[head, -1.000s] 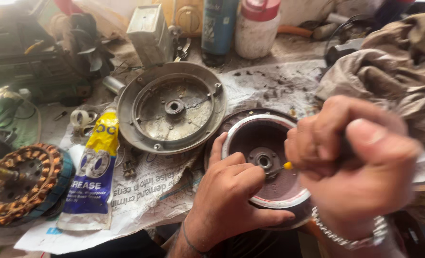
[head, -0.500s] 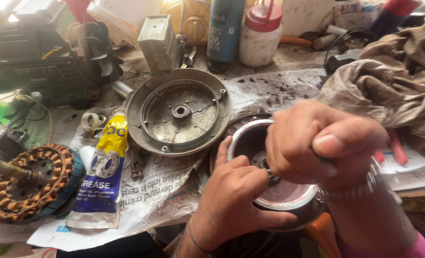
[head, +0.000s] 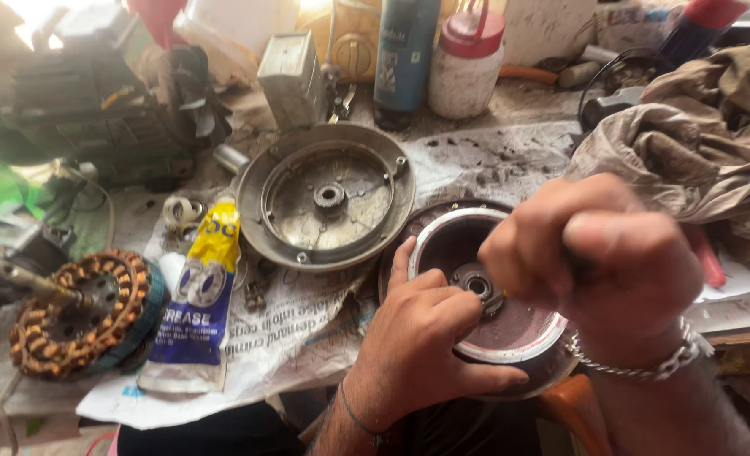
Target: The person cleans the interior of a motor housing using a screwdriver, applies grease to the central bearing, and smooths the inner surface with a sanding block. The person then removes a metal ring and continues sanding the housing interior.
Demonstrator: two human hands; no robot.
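Note:
A round metal motor housing [head: 510, 333] with a pink inner face lies at the near edge of the bench, a bearing [head: 479, 285] at its centre. My left hand [head: 417, 346] grips its left rim, thumb outside and fingertips at the bearing. My right hand [head: 603, 262], with a chain bracelet at the wrist, is a closed fist right above the housing. It is wrapped around a dark tool handle that is almost wholly hidden. The tool's tip cannot be seen.
A second round motor cover [head: 324, 196] lies on newspaper [head: 307, 329] behind the housing. A yellow and blue grease tube [head: 197, 295] and a copper-wound stator [head: 75, 312] lie to the left. A crumpled cloth [head: 695, 143] is at right; a dark bottle [head: 404, 51] and a red-lidded jar [head: 468, 67] stand behind.
My right fist has shifted a little left over the housing, and the yellow tool end seen one second ago is now hidden. My left hand stays on the rim.

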